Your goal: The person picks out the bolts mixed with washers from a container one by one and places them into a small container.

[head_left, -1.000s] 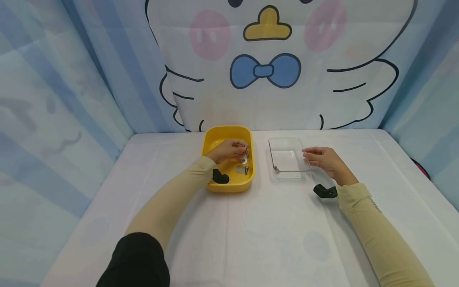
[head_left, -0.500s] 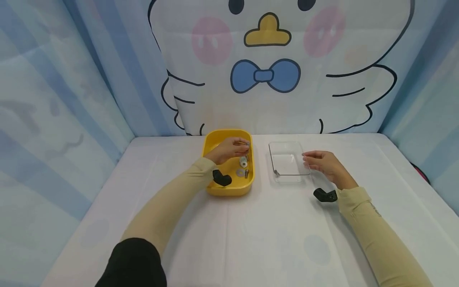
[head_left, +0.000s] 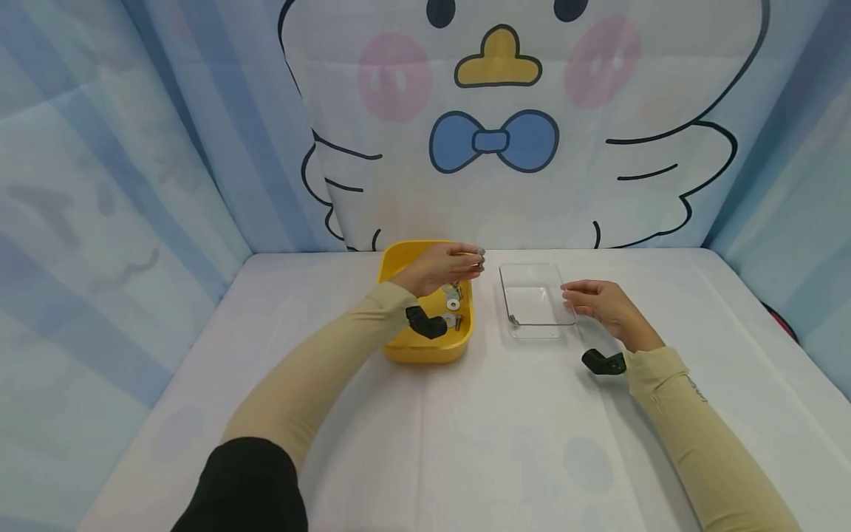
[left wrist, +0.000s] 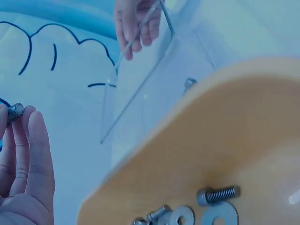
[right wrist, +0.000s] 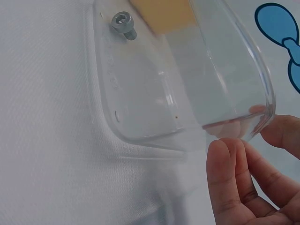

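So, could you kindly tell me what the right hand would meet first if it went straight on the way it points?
The clear box comes first: the right hand touches its side. Beyond it, the yellow tray seems roughly in line, though depth is hard to judge.

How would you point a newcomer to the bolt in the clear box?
On the white table, in the head view, find the clear box right of the yellow tray, its right edge gripped by the right hand. In the box's near left corner lies the bolt with a hex-socket head. It alone is there: other bolts lie in the tray, and the left hand pinches another.
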{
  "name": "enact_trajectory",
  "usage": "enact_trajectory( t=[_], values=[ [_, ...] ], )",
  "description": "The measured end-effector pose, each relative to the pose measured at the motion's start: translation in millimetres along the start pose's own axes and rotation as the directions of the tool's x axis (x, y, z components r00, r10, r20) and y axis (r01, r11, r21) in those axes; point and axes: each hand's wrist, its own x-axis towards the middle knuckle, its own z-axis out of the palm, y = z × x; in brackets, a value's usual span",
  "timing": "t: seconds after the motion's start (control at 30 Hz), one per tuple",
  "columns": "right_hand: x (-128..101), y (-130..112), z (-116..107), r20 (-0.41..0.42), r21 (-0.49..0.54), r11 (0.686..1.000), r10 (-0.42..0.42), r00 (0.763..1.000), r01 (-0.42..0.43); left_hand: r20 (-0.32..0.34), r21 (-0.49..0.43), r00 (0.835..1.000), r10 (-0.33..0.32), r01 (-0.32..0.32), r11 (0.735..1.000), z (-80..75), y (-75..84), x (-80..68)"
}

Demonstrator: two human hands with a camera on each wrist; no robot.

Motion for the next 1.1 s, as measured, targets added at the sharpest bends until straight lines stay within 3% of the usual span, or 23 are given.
enact_trajectory(
  t=[0.5, 0.8, 1.1],
  values=[
    [1.8, 0.5, -1.1, -0.033, -0.049, 0.998, 0.028, 0.999, -0.03, -0.04, -0.095, 0.999, -0.028, 0.024, 0.995, 40.5, 13.5, 9.9],
    [2.2, 2.1, -0.1, -0.024, -0.075, 0.997, 0.028, 0.999, -0.029, -0.051, -0.128, 0.998, -0.037, 0.03, 0.991, 61.0, 10.8, 18.8],
    [5.3, 5.7, -2.5, -0.035, -0.083, 0.996, 0.035, 0.999, -0.038, -0.112, -0.141, 0.991, -0.077, 0.061, 0.988, 79.6, -0.4, 33.1]
  ],
)
